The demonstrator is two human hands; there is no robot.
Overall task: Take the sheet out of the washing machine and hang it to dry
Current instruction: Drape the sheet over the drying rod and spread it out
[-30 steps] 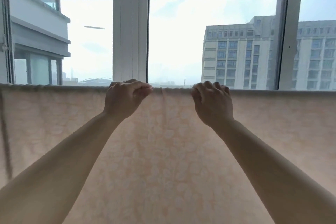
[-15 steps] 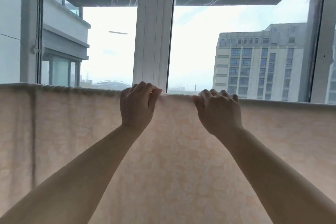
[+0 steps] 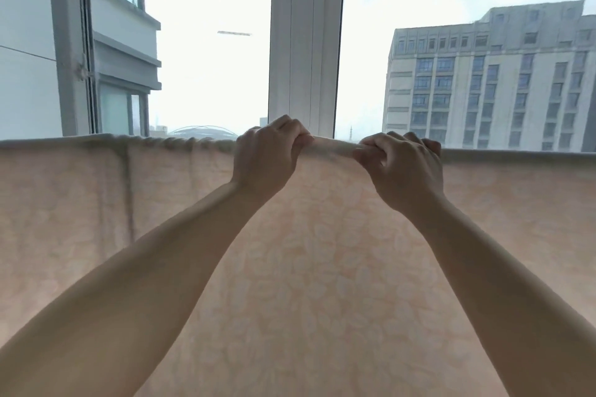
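Compared with half a second ago, the two hands have come closer together on the top edge of the sheet (image 3: 322, 267), and the cloth between them is now bunched into a tight roll. The left hand (image 3: 266, 155) grips the edge with curled fingers; the right hand (image 3: 404, 164) grips it too. There is one sheet, hanging spread out in front of the window frame (image 3: 304, 42). One tall building (image 3: 490, 80) stands outside.

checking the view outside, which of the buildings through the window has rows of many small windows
The tall pale building right of the white window post, above the right hand. The building on the left shows plain walls and glass.
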